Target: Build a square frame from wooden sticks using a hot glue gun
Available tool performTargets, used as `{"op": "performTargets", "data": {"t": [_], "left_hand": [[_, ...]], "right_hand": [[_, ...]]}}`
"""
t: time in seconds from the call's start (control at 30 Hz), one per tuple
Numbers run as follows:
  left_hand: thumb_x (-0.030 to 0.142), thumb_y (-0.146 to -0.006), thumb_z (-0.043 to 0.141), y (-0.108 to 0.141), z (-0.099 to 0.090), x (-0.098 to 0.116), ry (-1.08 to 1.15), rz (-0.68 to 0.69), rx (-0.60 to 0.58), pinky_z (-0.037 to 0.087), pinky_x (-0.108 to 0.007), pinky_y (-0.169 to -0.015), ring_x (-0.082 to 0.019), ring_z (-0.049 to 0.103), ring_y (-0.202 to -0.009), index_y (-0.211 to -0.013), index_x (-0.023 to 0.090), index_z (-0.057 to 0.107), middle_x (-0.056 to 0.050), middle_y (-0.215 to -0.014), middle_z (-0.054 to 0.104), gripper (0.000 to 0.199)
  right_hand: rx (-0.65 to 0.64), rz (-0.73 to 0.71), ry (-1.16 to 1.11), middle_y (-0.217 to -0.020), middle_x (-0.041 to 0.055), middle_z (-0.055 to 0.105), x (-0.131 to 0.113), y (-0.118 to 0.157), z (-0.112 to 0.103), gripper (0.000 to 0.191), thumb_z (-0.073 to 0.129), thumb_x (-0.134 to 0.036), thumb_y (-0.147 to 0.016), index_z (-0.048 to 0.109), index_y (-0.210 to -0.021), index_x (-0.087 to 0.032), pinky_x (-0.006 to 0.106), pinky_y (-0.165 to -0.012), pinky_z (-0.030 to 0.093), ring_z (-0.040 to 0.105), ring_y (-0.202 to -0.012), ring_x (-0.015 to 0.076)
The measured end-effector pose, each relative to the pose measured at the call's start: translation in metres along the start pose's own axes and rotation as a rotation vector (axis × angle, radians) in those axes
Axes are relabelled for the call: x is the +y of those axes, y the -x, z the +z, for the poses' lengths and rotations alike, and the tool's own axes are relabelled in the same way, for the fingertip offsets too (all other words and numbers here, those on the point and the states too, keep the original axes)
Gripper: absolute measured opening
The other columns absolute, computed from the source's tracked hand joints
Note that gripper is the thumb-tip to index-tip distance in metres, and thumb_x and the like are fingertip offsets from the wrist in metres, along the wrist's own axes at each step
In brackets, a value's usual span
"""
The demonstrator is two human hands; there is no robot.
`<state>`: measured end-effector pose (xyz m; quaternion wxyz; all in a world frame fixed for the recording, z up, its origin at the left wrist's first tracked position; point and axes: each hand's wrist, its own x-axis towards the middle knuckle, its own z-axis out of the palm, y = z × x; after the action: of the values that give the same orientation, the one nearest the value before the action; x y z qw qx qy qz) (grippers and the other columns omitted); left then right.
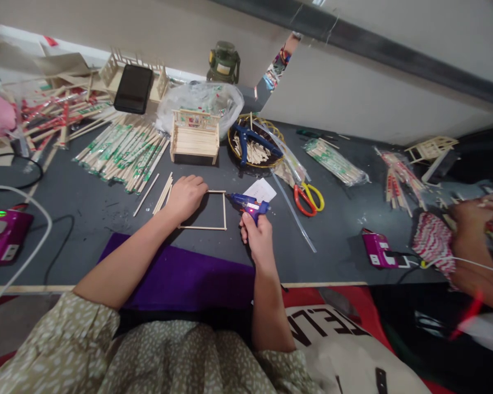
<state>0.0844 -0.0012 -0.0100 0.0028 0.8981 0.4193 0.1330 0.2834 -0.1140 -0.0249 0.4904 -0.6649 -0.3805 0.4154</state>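
A rectangular frame of thin wooden sticks lies flat on the dark table. My left hand is at its far left corner, fingers curled and closed on the frame; the fingertips and that corner are hidden under the hand. In my right hand is a blue hot glue gun, gripped by its handle. Its nozzle points left, close to the frame's far right corner. A small white card lies just behind the glue gun. Several loose sticks rest left of the frame, partly behind my left hand.
Bundled wrapped chopsticks, a small wooden bench model and a basket stand behind. Scissors and clear glue sticks lie right. Purple cloth covers the front edge. Another person's hands are at far right.
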Motion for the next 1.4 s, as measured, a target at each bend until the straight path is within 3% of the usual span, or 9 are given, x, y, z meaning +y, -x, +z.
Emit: {"op": "performTargets", "data": {"t": [0.37, 0.57, 1.07, 1.4], "left_hand": [[0.015, -0.094, 0.046, -0.0001, 0.0034, -0.0006, -0.043, 0.023, 0.050, 0.036, -0.033, -0.064, -0.021, 0.055, -0.076, -0.081, 0.015, 0.069, -0.008, -0.078, 0.065, 0.027], [0.015, -0.094, 0.046, 0.0004, 0.0035, -0.0009, -0.043, 0.018, 0.016, 0.037, -0.034, -0.066, -0.021, 0.054, -0.077, -0.085, 0.015, 0.071, -0.009, -0.081, 0.065, 0.027], [0.015, -0.093, 0.048, 0.0019, -0.0006, -0.0022, -0.097, 0.087, 0.069, 0.032, -0.033, -0.061, -0.019, 0.053, -0.071, -0.076, 0.017, 0.068, -0.006, -0.074, 0.062, 0.026], [0.012, -0.092, 0.050, 0.0013, 0.0010, 0.0005, -0.126, 0.123, 0.081, 0.036, -0.034, -0.068, -0.018, 0.054, -0.071, -0.074, 0.017, 0.068, -0.006, -0.077, 0.064, 0.026]], "right_hand": [[0.005, -0.010, 0.004, -0.052, -0.0077, 0.050, -0.0004, -0.0004, 0.0006, 0.033, 0.061, -0.052, -0.081, 0.052, -0.076, -0.021, 0.019, -0.033, 0.032, 0.041, -0.037, 0.0060], [0.006, 0.004, -0.014, -0.051, -0.0077, 0.050, -0.0003, -0.0002, 0.0007, 0.033, 0.062, -0.052, -0.080, 0.053, -0.077, -0.021, 0.019, -0.034, 0.031, 0.041, -0.037, 0.0057], [0.003, -0.007, -0.003, -0.054, -0.0065, 0.052, 0.0031, -0.0004, -0.0007, 0.031, 0.061, -0.051, -0.083, 0.054, -0.079, -0.021, 0.019, -0.034, 0.033, 0.042, -0.038, 0.0064], [0.001, -0.008, 0.012, -0.052, -0.0064, 0.051, 0.0017, 0.0002, -0.0004, 0.032, 0.060, -0.051, -0.083, 0.054, -0.076, -0.021, 0.020, -0.035, 0.032, 0.041, -0.037, 0.0065]]}}
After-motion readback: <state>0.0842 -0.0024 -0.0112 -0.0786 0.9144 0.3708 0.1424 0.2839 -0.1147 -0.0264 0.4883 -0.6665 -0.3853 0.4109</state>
